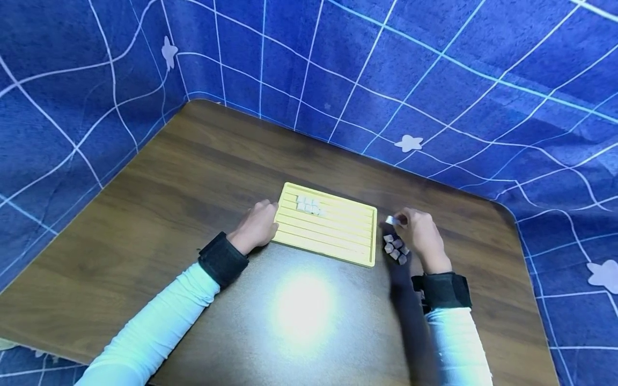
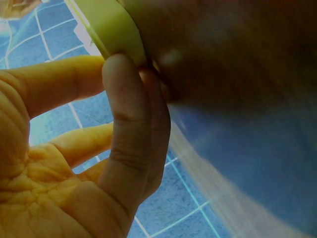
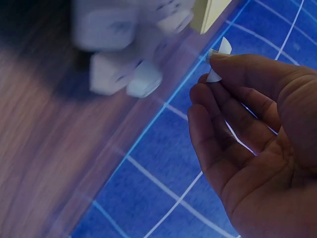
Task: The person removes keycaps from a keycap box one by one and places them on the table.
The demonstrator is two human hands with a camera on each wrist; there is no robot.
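A yellow ridged tray (image 1: 333, 241) lies on the table, with several white keycaps (image 1: 308, 205) grouped in its upper left rows. At the tray's left edge, my left hand (image 1: 256, 225) pinches the rim; in the left wrist view, the fingers and thumb meet at the yellow corner (image 2: 116, 34). My right hand (image 1: 422, 236) is just right of the tray, holding one small white keycap (image 3: 225, 45) between thumb and fingertips, which partly hide it. Several loose keycaps (image 1: 396, 249) sit clustered on the table beside this hand; they look blurred in the right wrist view.
The brown wooden table (image 1: 207, 145) extends around the tray. Blue cloth (image 1: 299, 59) with white grid lines and stars hangs behind and at both sides. A bright glare (image 1: 304, 311) covers the tabletop in front of the tray.
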